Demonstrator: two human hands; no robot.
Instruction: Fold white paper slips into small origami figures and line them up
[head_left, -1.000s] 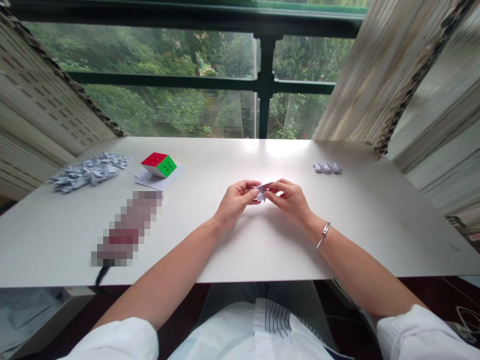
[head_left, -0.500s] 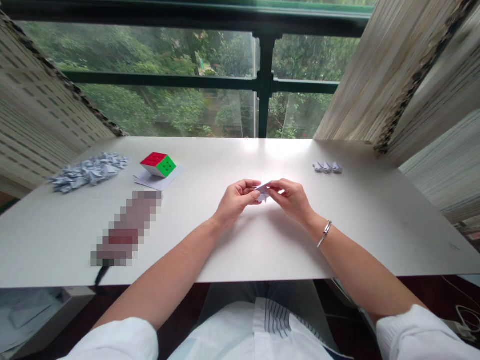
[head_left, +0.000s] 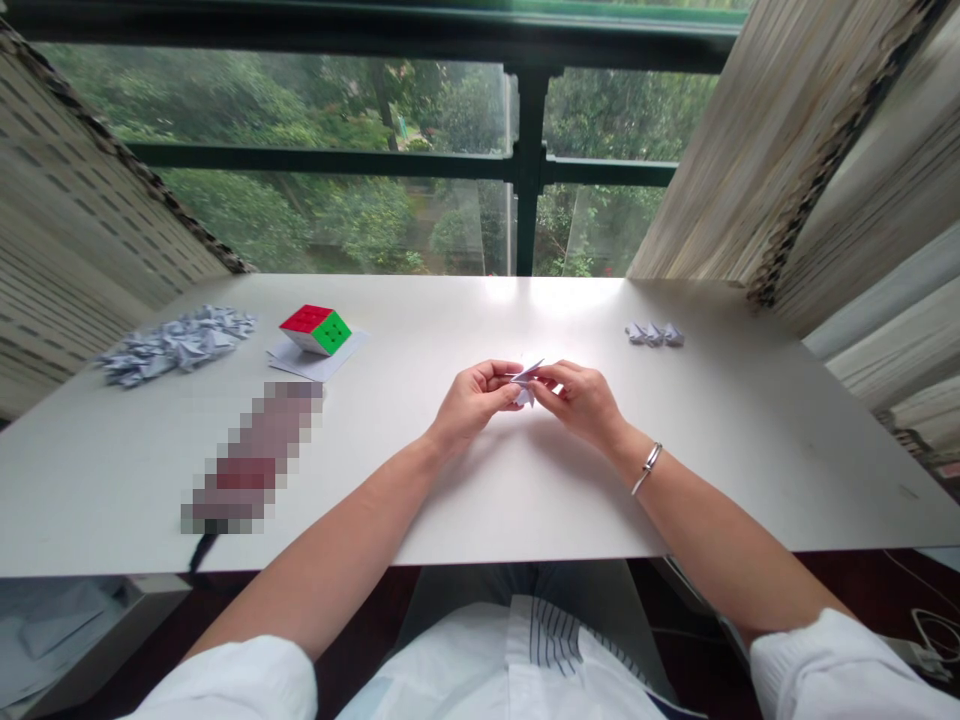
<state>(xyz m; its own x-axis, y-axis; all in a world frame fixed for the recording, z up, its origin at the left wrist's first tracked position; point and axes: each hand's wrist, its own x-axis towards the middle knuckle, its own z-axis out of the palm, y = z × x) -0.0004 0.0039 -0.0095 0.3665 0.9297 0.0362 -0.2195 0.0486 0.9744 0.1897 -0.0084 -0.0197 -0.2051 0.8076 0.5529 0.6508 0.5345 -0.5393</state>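
Left hand (head_left: 474, 402), right hand (head_left: 579, 405) pinch folded paper (head_left: 527, 378).

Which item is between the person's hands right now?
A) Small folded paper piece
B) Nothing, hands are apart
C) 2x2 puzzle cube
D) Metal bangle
A: the small folded white paper piece is pinched between the fingertips of the left hand and the right hand.

Bright window (head_left: 330, 110) daylight, glare on tabletop (head_left: 547, 297)
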